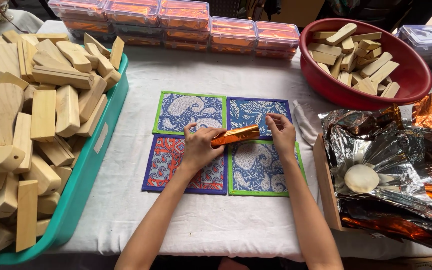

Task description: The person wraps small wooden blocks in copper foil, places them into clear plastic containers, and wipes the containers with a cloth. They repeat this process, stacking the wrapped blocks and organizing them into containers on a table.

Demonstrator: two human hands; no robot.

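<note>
Foil-wrapped block (235, 135) held between left hand (202, 146), right hand (281, 132)

The wrapped block (235, 135) between the hands is covered in shiny orange foil, creased and mirror-bright. Under it lie four printed cloth mats (191, 111), matt and soft-looking, with stitched borders. The bench (126, 200) wears a white cloth, matt and slightly wrinkled. Bare wooden blocks (43, 115) (pale, unvarnished, smooth-sanded) fill a glossy teal plastic tray (93, 165), and more of them sit in a shiny red plastic bowl (416, 75). On the right, crumpled foil sheets (391, 150), silver and orange, gleam in a plain wooden box (324, 182). Clear plastic boxes (186, 15) at the back look glossy
</note>
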